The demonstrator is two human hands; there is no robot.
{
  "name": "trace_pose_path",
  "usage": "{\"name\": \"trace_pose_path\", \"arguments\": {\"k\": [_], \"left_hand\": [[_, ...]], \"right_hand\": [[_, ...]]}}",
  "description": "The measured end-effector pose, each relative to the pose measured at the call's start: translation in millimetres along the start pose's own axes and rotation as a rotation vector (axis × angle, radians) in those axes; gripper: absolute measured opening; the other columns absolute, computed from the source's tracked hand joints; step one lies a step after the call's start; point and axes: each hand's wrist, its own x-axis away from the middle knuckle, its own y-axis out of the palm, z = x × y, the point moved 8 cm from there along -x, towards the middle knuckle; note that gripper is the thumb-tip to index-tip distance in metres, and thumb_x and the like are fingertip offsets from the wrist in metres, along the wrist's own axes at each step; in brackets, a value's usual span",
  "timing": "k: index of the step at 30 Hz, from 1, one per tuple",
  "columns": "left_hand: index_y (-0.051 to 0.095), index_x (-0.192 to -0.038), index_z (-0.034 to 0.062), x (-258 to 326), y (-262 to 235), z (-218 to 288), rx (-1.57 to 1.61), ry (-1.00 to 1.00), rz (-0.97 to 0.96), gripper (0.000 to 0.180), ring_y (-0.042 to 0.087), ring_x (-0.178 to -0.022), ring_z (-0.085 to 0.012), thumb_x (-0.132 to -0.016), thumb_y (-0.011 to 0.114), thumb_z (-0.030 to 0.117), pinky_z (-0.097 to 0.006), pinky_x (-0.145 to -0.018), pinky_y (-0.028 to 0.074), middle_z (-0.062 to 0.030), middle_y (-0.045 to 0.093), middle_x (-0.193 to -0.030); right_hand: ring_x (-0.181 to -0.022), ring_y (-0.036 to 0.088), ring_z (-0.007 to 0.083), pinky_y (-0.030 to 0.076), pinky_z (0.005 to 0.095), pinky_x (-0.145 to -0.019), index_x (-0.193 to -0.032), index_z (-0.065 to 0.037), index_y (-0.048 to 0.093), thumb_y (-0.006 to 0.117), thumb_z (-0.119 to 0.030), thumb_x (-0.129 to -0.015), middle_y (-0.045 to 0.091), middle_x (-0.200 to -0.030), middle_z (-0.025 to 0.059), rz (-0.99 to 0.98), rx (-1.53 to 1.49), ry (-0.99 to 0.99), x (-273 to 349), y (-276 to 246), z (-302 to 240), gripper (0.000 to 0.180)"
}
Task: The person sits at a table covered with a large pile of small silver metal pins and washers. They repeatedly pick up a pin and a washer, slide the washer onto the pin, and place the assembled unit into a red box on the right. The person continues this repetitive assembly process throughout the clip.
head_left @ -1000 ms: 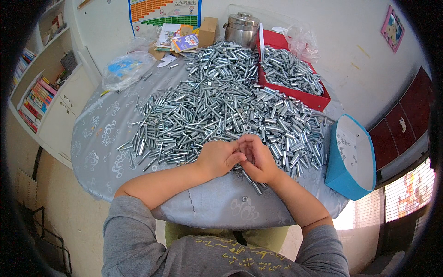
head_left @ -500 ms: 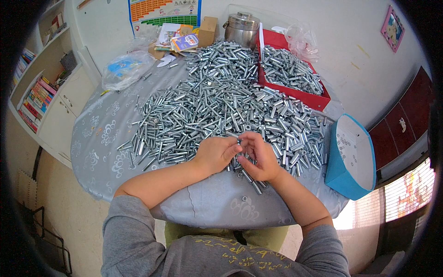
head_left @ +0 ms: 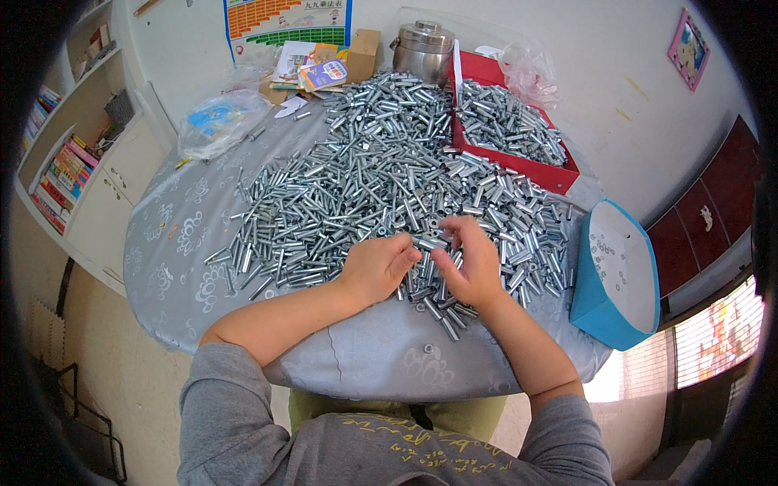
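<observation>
A wide heap of silvery metal sleeves and bolts (head_left: 348, 182) spreads over the table, and both my hands are at its near edge. My left hand (head_left: 377, 263) is closed, thumb against the curled fingers. A short metal sleeve (head_left: 430, 242) shows at its fingertips, its other end hidden by the hand. Just to the right, my right hand (head_left: 472, 263) is open, thumb and forefinger apart, with nothing visible between them. Several loose sleeves (head_left: 442, 317) lie below the hands, and a small nut (head_left: 429, 348) sits alone nearer to me.
A red box (head_left: 519, 166) full of metal pieces stands at the back right. On the right edge is a blue bin (head_left: 596, 304) with small rings inside. A steel pot (head_left: 423, 53), booklets (head_left: 322, 75) and a plastic bag (head_left: 223, 121) stand along the back.
My right hand has drawn away from the left, rightward, and its fingers have spread. The left hand stays almost in place.
</observation>
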Motion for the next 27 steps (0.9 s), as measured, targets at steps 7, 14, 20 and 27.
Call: {"name": "trace_pose_path", "arguments": {"k": [7, 14, 20, 27], "left_hand": [[0.045, -0.083, 0.0072, 1, -1, 1, 0.046, -0.007, 0.019, 0.054, 0.056, -0.056, -0.0339, -0.089, 0.028, 0.059, -0.042, -0.048, 0.040, -0.0120, 0.054, -0.057], [0.044, -0.084, 0.0070, 1, -1, 4, 0.038, 0.034, 0.042, 0.052, 0.055, -0.055, -0.0325, -0.090, 0.029, 0.057, -0.041, -0.048, 0.039, -0.0111, 0.053, -0.056], [0.043, -0.085, 0.0076, 1, -2, -1, 0.042, 0.008, 0.048, 0.053, 0.054, -0.054, -0.0323, -0.089, 0.029, 0.058, -0.040, -0.047, 0.039, -0.0105, 0.052, -0.056], [0.043, -0.085, 0.0075, 1, -3, 1, 0.024, 0.006, 0.064, 0.051, 0.055, -0.055, -0.0324, -0.090, 0.029, 0.057, -0.041, -0.048, 0.040, -0.0103, 0.053, -0.057]], "right_hand": [[-0.065, 0.058, 0.0285, 0.046, 0.0355, -0.055, -0.089, -0.006, 0.057, 0.067, -0.029, -0.074, 0.058, -0.074, 0.0097, -0.184, 0.015, -0.218, 6, 20, -25, 0.030], [-0.059, 0.056, 0.0293, 0.043, 0.0381, -0.052, -0.077, -0.006, 0.056, 0.062, -0.018, -0.076, 0.056, -0.068, 0.0099, -0.239, 0.045, -0.191, 8, 28, -17, 0.014], [-0.061, 0.056, 0.0292, 0.043, 0.0374, -0.052, -0.073, -0.006, 0.054, 0.062, -0.017, -0.075, 0.056, -0.067, 0.0092, -0.084, 0.142, -0.119, 2, 12, 1, 0.013], [-0.063, 0.057, 0.0272, 0.045, 0.0348, -0.053, -0.083, -0.006, 0.058, 0.067, -0.021, -0.073, 0.057, -0.074, 0.0080, -0.087, 0.066, -0.204, 0, 8, -18, 0.020]]}}
